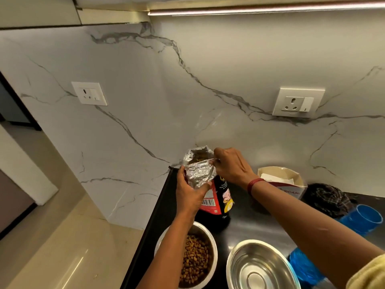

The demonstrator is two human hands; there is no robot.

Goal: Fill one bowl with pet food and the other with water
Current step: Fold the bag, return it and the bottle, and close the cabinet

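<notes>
A black and red pet food bag (217, 202) stands upright on the black counter (250, 228), its silver foil top (201, 173) folded over. My left hand (190, 190) grips the foil flap from the left. My right hand (231, 165) pinches the bag's top edge from the right. Nearer me, a steel bowl (206, 236) holds brown kibble (195, 259) and is partly hidden by my left forearm. Beside it on the right sits a second steel bowl (260, 268) with nothing in it.
A white and red carton (285, 181) stands at the back right by a dark checked cloth (329, 198). A blue cup (362, 219) and blue plastic (302, 265) lie at the right. The counter's left edge (150, 226) drops to the floor. Two wall sockets sit on the marble backsplash.
</notes>
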